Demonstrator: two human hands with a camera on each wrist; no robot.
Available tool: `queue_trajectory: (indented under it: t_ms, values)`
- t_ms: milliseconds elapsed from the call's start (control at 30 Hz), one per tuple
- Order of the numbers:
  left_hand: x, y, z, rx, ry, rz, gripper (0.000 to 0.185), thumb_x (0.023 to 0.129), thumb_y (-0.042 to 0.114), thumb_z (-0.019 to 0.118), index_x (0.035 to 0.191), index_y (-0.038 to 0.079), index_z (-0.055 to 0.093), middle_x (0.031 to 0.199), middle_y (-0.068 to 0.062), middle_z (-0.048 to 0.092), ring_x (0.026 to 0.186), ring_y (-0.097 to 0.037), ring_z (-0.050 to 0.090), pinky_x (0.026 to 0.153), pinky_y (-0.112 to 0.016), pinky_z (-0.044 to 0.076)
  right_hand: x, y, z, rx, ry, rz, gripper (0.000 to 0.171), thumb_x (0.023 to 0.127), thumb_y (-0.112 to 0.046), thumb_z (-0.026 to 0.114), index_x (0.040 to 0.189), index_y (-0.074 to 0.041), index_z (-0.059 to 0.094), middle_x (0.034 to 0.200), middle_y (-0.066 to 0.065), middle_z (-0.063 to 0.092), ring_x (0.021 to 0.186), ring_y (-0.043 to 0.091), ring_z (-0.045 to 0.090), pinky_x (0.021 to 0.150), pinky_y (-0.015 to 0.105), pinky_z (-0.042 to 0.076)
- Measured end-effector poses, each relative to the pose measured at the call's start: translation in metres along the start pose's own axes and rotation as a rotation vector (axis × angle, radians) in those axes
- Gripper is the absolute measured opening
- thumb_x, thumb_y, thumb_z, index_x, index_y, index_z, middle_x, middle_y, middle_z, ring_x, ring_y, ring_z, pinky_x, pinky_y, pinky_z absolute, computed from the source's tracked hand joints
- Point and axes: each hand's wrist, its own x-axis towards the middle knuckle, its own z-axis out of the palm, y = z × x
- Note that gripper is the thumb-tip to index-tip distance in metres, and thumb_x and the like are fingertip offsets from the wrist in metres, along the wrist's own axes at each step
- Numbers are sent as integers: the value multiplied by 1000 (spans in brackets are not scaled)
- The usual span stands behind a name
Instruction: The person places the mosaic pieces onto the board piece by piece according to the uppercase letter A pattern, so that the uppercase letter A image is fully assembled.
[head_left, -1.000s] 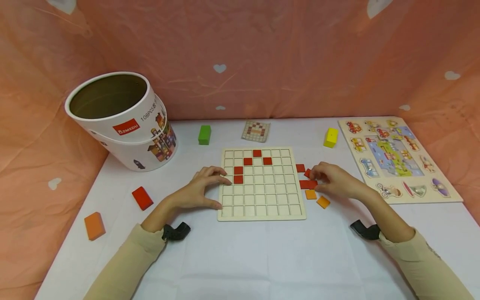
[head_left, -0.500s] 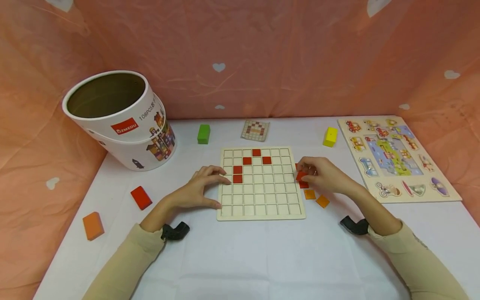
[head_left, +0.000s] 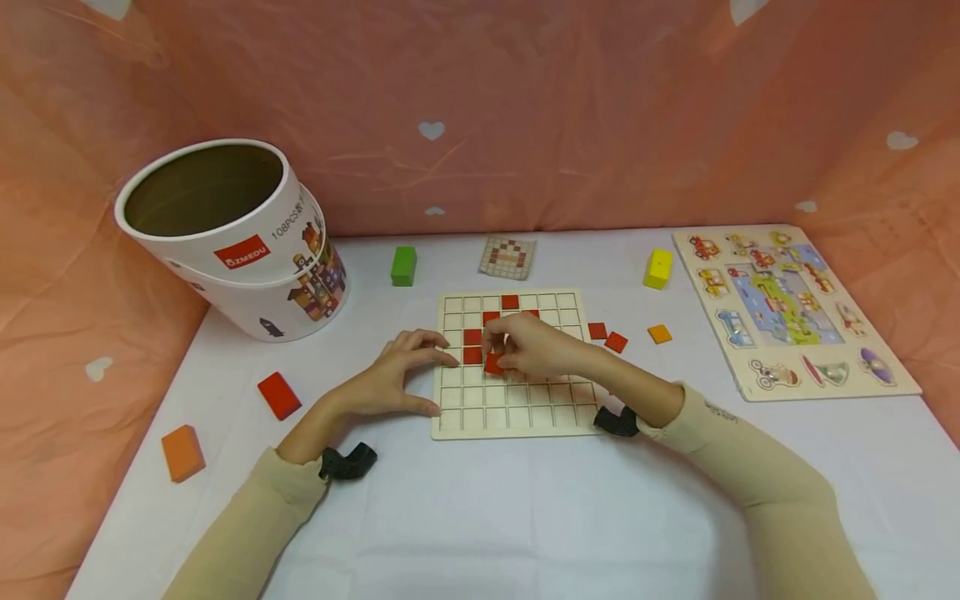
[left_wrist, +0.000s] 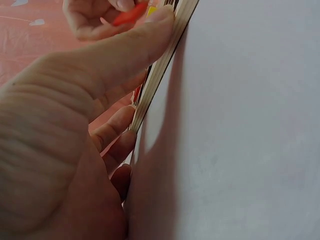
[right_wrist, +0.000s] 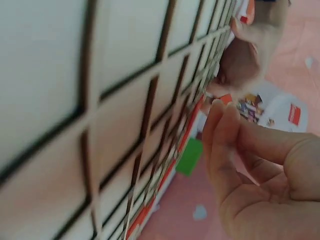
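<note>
A wooden grid board (head_left: 525, 422) lies flat, with several red square tiles set in its upper left and top cells. My left hand (head_left: 392, 377) rests at its left edge; the left wrist view shows the thumb (left_wrist: 135, 47) against that edge and the fingers spread along it. Over the left middle cells, my right hand (head_left: 536, 346) pinches a red tile (head_left: 493, 364) between thumb and fingers. The tile tilts just right of the set red ones. Right of the board lie two loose red tiles (head_left: 616, 342) and an orange tile (head_left: 660, 333); the right forearm covers the area below them.
Behind the board lies a small pattern card (head_left: 508, 257), between a green block (head_left: 403, 267) and a yellow block (head_left: 658, 268). A white bucket (head_left: 247, 300) stands back left. Red (head_left: 279, 396) and orange (head_left: 183, 453) blocks lie left; a picture puzzle (head_left: 757, 383) lies right.
My right hand has gone from the loose tiles beside the board leftward over the grid, carrying a red tile. The left hand keeps its place at the board's edge.
</note>
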Motion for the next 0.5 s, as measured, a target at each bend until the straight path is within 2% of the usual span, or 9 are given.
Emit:
queue_trajectory:
  t_ms: [100,300,500]
  values:
    - [0,2,0,-3,1,-2,62,72,32,90,128,19,65,144,-7,41,134,-31,30,108,-59,17,11,-2,10,13,-14,18,16,87,14,64,94,-1,63,82,6,57,71,15,53,67,24,48]
    - [-1,3,-1,-8,4,-1,61,73,30,90,127,17,65,144,-8,41,134,-33,30,108,-61,17,22,-7,21,58,-63,29,18,89,16,57,101,4,64,78,9,55,57,15,58,60,24,50]
    - [0,4,-1,-7,-4,1,60,73,30,90,127,16,66,144,-9,41,134,-33,30,108,-61,17,17,-12,23,-185,-51,11,27,86,10,65,111,0,69,97,7,59,79,15,52,74,26,45]
